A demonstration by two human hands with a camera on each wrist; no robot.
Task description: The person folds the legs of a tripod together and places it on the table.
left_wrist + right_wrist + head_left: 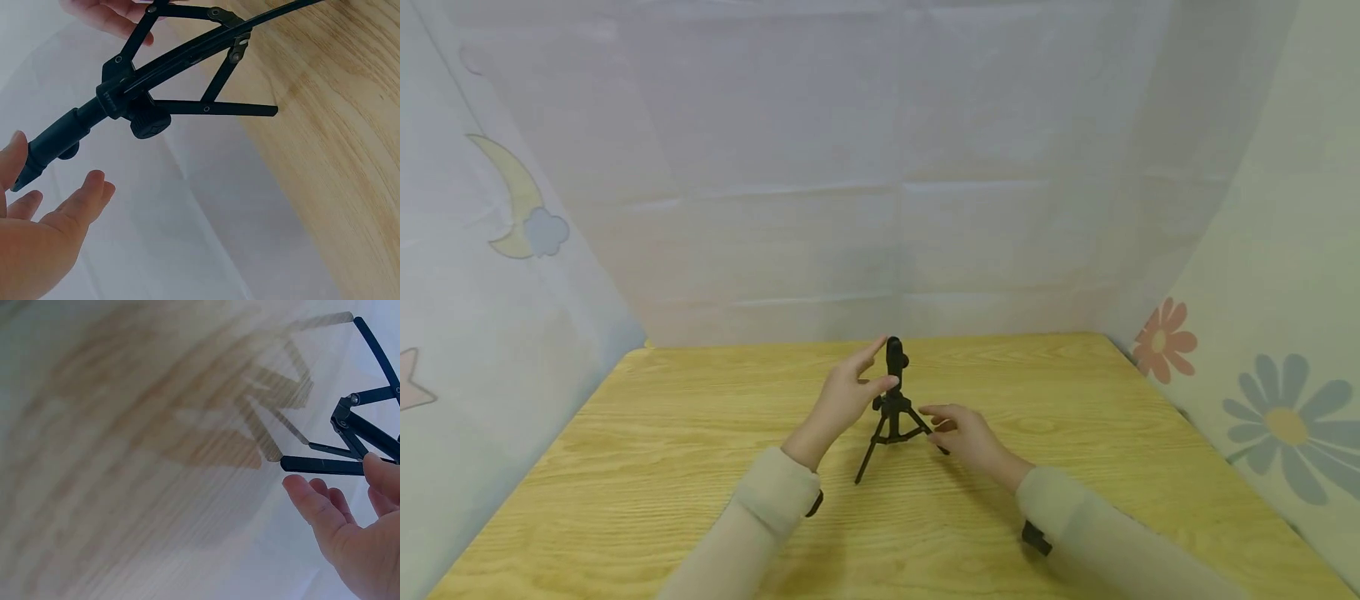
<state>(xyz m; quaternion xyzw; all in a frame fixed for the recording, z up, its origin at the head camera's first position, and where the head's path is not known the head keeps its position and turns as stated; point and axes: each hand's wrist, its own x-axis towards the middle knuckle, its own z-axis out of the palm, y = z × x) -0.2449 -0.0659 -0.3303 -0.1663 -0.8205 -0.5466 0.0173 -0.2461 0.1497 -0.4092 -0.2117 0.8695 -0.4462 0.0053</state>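
A small black tripod (894,405) stands upright on the table with its legs spread and its centre braces out. My left hand (841,398) is at the left of its upper post, index finger extended toward the top and thumb right at the post. In the left wrist view, the hand's fingers reach out beside the post (57,135), not wrapped round it. Low on the other side, my right hand (972,442) is at the right leg. The right wrist view has its thumb over that leg (322,465) and its fingers loosely extended underneath.
The wooden table (647,450) meets a pale creased sheet (790,167) at the back. Side panels with a moon (512,187) and flowers (1285,425) flank it. Dark wrist straps (1036,537) show at both cuffs. A tripod knob (150,122) sticks out below the post.
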